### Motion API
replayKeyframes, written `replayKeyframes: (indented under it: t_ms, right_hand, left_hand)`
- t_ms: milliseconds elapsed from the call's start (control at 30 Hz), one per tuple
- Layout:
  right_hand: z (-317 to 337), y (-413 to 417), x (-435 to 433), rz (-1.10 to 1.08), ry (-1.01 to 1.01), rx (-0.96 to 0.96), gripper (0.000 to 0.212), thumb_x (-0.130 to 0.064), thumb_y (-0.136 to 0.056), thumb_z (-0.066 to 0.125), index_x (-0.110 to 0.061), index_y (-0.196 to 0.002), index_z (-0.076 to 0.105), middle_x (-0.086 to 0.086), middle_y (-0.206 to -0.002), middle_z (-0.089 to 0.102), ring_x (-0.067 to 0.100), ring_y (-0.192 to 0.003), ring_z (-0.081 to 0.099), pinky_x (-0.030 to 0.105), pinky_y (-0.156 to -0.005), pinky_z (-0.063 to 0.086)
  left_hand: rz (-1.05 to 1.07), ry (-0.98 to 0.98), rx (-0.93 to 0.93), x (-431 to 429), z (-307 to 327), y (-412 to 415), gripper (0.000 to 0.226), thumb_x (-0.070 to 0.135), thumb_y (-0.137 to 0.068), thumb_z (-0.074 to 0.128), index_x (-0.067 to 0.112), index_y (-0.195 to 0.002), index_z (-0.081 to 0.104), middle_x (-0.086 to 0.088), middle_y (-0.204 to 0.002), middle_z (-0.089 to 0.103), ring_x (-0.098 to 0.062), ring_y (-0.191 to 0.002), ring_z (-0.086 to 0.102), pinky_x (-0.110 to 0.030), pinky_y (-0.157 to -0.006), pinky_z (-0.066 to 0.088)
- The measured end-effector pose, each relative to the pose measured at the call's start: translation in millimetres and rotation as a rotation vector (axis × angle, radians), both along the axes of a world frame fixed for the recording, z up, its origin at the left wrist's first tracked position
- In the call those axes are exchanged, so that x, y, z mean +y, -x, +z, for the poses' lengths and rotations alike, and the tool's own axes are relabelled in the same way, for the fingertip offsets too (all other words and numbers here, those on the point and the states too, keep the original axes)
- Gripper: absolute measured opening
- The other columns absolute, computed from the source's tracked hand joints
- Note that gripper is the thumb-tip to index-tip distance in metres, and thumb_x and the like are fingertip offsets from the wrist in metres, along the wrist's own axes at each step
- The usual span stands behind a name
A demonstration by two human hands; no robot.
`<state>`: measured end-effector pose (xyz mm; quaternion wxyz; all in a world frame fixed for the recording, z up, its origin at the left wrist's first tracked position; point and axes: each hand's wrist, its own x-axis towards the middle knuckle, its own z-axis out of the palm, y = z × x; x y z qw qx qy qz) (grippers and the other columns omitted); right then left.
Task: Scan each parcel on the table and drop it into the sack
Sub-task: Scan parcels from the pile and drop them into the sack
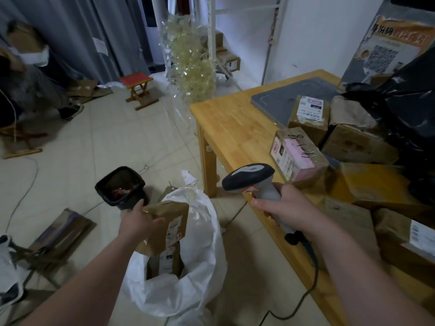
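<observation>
While my left hand (138,220) is gripping the flat brown cardboard parcel (164,228) by its upper edge, I am holding it right over the open mouth of the white plastic sack (200,267) on the floor, where another brown parcel (164,261) is already lying inside. My right hand (286,209) is wrapping tight round the handle of the grey corded barcode scanner (249,178), just beside the light wooden table (230,123), where more parcels, a pink-labelled box (297,156) among them, are sitting.

left hand (138,221) bare | right hand (286,205) bare | forearms bare up to frame edge
</observation>
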<state>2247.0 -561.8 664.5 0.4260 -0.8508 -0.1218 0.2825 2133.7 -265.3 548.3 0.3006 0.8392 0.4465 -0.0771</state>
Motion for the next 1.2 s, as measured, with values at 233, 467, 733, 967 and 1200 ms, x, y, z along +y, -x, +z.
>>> replayKeyframes:
  t_ms: [233, 467, 733, 967, 1200]
  right_hand:
    - [-5.9, 2.2, -3.1, -0.057, -0.014, -0.019, 0.013, -0.027, -0.087, 0.070, -0.022, -0.094, 0.060, 0.002, -0.077, 0.063, 0.013, -0.066, 0.059, 0.021, -0.052, 0.048]
    - [-5.5, 2.7, -38.9, -0.316, -0.090, -0.036, 0.013, -0.026, -0.086, 0.070, -0.017, -0.094, 0.065, 0.005, -0.081, 0.066, 0.014, -0.072, 0.062, 0.023, -0.056, 0.048]
    - [-3.2, 14.0, -102.3, -0.674, -0.082, -0.106, 0.020, -0.036, -0.087, 0.067, -0.016, -0.087, 0.063, 0.005, -0.084, 0.065, 0.018, -0.073, 0.061, 0.029, -0.061, 0.045]
    - [-21.7, 25.3, -137.9, -0.832, -0.103, -0.030, 0.017, -0.039, -0.087, 0.067, -0.024, -0.094, 0.063, 0.004, -0.098, 0.064, 0.021, -0.089, 0.060, 0.039, -0.080, 0.051]
    - [-32.5, 31.7, -137.2, -1.017, -0.338, 0.119, 0.011, -0.030, -0.088, 0.068, -0.024, -0.092, 0.059, 0.007, -0.094, 0.064, 0.024, -0.088, 0.060, 0.037, -0.075, 0.051]
  left_hand:
    - [-0.141, 0.134, -0.097, -20.7, 4.5, -13.4, 0.066, 0.022, -0.087, 0.068, 0.011, -0.145, 0.039, -0.014, -0.137, 0.051, -0.026, -0.103, 0.055, -0.028, -0.073, 0.042]
    - [-0.322, 0.302, -0.228, -74.9, 42.5, -69.6, 0.041, 0.023, -0.090, 0.064, 0.016, -0.130, 0.057, -0.005, -0.112, 0.065, -0.020, -0.098, 0.063, -0.042, -0.090, 0.054]
    - [-0.669, 0.480, -0.287, -186.8, 73.0, -122.2, 0.036, 0.029, -0.091, 0.062, 0.021, -0.126, 0.059, -0.003, -0.114, 0.064, -0.020, -0.100, 0.062, -0.039, -0.090, 0.054]
    - [-0.751, 0.592, -0.141, -255.8, 58.2, -125.6, 0.052, 0.031, -0.091, 0.062, 0.019, -0.139, 0.046, -0.005, -0.124, 0.058, -0.022, -0.102, 0.060, -0.035, -0.087, 0.055]
    - [-0.758, 0.699, -0.016, -268.9, 42.8, -110.6, 0.083, 0.040, -0.090, 0.063, 0.023, -0.154, 0.013, -0.007, -0.148, 0.040, -0.026, -0.120, 0.052, -0.028, -0.076, 0.052]
